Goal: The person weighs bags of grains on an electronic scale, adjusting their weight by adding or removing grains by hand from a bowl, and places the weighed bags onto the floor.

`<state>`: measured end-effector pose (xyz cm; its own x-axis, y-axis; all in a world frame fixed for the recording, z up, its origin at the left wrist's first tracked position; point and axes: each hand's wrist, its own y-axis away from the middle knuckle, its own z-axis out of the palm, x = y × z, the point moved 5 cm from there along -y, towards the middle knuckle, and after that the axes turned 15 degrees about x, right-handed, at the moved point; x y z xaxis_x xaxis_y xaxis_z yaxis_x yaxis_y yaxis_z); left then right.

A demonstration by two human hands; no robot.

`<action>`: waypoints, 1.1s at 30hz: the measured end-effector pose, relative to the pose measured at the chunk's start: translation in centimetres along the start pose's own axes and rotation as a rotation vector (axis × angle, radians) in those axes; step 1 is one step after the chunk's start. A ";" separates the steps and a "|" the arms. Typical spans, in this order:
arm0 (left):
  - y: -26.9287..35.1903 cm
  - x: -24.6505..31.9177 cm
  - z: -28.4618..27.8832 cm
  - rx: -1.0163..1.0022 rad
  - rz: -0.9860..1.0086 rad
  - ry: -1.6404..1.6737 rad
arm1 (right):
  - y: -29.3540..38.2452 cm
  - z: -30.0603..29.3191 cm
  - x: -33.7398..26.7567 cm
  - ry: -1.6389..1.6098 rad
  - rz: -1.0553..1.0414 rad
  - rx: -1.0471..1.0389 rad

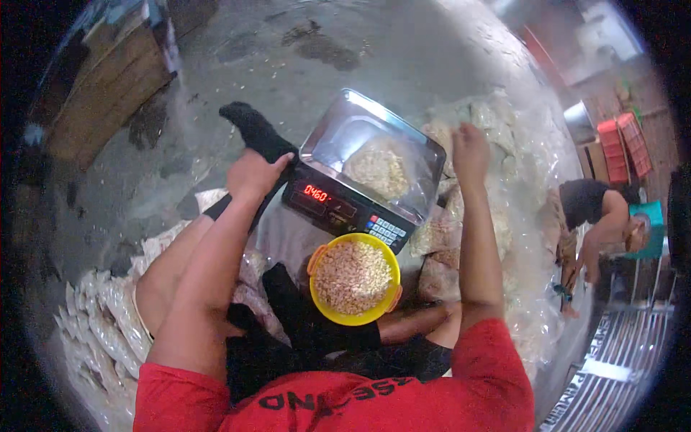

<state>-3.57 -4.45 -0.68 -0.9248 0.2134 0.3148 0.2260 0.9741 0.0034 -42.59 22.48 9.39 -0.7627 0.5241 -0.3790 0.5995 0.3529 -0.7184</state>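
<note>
A digital scale with a steel pan stands before me, its display lit red. On the pan lies a clear plastic bag of pale, grain-like pieces. My left hand rests over my ankle in a black sock, thumb stretched towards the scale's left edge; its other fingers are partly hidden. My right hand is just right of the pan, above filled clear bags, its fingers bent and blurred; whether it holds anything is unclear. A yellow plastic basin with orange handles, filled with similar pieces, sits near my crossed leg, below the keypad.
Filled clear bags are heaped on the right, and more stand in rows at lower left. A wooden structure is at upper left. Another person bends forward at far right, near a teal container and red crates.
</note>
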 end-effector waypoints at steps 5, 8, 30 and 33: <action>-0.6 -0.3 0.9 -0.016 0.025 0.024 | 7.3 -9.4 -8.8 -0.271 0.239 -0.036; -0.4 -0.1 1.1 0.025 0.053 0.086 | 8.5 -8.4 -10.6 -0.158 -0.238 -0.070; 0.3 0.4 0.5 0.018 0.020 0.075 | 10.3 -5.5 -9.6 -0.160 -0.028 -0.398; 0.2 -0.4 0.4 0.018 0.019 0.063 | 8.7 -4.7 -12.6 -0.142 0.326 -0.701</action>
<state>-3.25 -4.27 -1.14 -0.8993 0.2271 0.3739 0.2370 0.9713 -0.0199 -26.65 22.59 10.69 -0.5176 0.5976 -0.6123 0.7756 0.6299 -0.0407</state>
